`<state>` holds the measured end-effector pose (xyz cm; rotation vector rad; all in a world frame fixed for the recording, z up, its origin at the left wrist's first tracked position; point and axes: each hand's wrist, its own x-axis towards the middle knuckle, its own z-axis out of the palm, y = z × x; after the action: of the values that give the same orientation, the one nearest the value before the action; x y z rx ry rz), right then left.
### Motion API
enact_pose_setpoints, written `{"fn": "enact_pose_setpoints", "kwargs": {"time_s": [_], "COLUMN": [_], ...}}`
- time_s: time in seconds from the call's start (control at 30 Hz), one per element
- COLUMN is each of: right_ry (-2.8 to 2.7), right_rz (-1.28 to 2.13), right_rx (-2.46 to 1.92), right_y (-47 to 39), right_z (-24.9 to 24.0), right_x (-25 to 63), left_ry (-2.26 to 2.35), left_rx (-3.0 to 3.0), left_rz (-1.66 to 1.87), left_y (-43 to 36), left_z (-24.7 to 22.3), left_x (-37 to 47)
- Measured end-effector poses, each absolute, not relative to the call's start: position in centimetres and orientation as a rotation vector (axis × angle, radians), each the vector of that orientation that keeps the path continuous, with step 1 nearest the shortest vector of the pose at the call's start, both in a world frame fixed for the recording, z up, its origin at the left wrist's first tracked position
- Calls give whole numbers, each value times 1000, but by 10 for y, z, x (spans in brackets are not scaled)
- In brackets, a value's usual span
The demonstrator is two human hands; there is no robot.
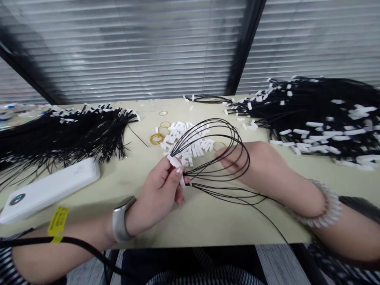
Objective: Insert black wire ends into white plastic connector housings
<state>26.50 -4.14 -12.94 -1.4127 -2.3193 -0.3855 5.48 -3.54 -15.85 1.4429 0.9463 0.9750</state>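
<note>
Left hand (157, 189): fingers pinching white-tipped ends of thin black looped wires (194, 173), held above pale cream surface (213, 223), centre. Right hand (258, 162): fingers partly behind loops; grip cannot be told. Beyond left hand: pile of short white tubes (196, 149), amber rubber bands (152, 141) at its left. White-ended black wire heaps (317, 103) far left and far right.

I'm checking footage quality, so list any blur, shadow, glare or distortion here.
Head view: a faint, soft shadow on the table below the white device; right hand softer than the left hand, perhaps from motion; hazy pale patches over the blinds; dark window bars splaying toward the top, likely wide-angle distortion.
</note>
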Motion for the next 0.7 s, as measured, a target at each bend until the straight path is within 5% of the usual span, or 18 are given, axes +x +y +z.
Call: {"fn": "enact_pose_setpoints", "kwargs": {"time_s": [0.13,0.3,0.37,0.53,0.7], "right_ry": [-1891,-1273,-1043,-1269,-1932], "right_rz": [-438,579,725,681,274], "right_rx": [-1329,-1082,-924,-855,-1141], "right_y": [-37,-40,-44,-62,-71], "right_z": [-121,-108,-101,-94,-107], "right_x": [278,274,272,265,249], "left_ry": [919,902,910,928,887], "left_rx": [1400,1347,1327,1297,1369], "left_rz": [969,955,948,927,807], "left_y": [-33,-32,-31,-30,-31], "left_z": [-159,-161,-161,-162,-163], "left_x": [54,52,52,52,53]}}
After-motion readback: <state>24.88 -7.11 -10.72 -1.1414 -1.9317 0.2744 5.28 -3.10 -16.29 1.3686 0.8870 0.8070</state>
